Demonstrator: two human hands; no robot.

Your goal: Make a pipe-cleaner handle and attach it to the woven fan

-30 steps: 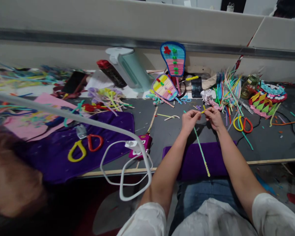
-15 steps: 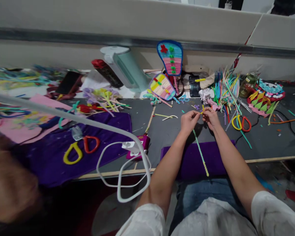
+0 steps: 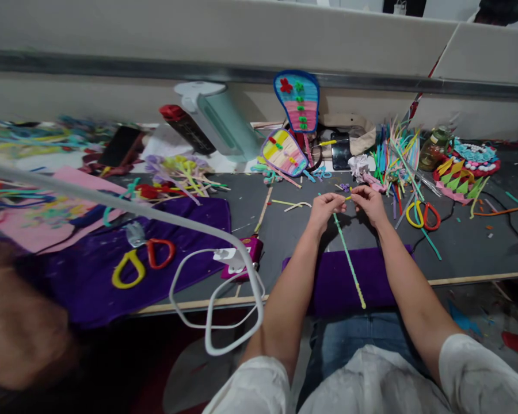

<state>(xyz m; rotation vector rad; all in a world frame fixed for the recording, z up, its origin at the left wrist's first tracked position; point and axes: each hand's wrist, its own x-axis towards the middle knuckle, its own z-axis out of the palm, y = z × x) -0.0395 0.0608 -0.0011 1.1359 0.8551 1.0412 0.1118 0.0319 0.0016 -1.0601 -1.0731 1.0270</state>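
- Right of centre in the frame, the left hand (image 3: pixel 325 207) and the right hand (image 3: pixel 368 201) are held close together above the dark table (image 3: pixel 293 230).
- Both pinch with fingertips the upper end of a green pipe cleaner (image 3: pixel 349 259); a small yellow bit shows between them, though it is too small to tell how it is joined.
- The pipe cleaner slants down toward the lower middle of the frame, across a purple cloth (image 3: pixel 341 282) at the table's near edge.
- Just right of the hands lie yellow-and-red scissors (image 3: pixel 423 215), with a bundle of coloured pipe cleaners (image 3: pixel 397 152) above them.
- At lower left centre hangs a white cable (image 3: pixel 224 322).
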